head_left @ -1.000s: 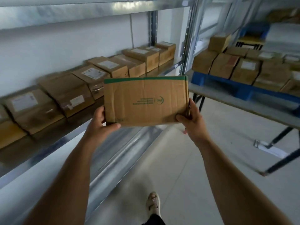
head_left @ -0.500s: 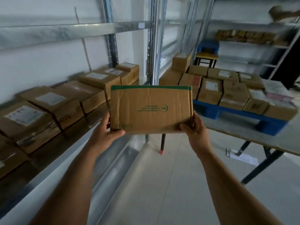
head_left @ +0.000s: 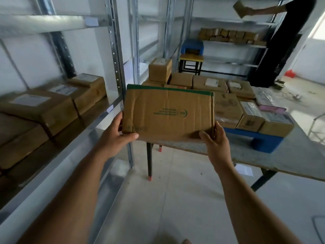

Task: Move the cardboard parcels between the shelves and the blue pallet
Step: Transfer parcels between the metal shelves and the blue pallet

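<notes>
Closer now to the blue pallet (head_left: 263, 140), both hands' grip clamps the parcel (head_left: 168, 113), its green print unreadable.

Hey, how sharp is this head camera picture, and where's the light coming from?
Head view: the held parcel and both hands, left and right, are fairly sharp; the shelf boxes at left are smeared by motion blur; daylight blows out the doorway at upper right; the wide lens bends the shelf posts.

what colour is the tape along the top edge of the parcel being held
Green tape on the held brown parcel, clearest in the head view.
</notes>
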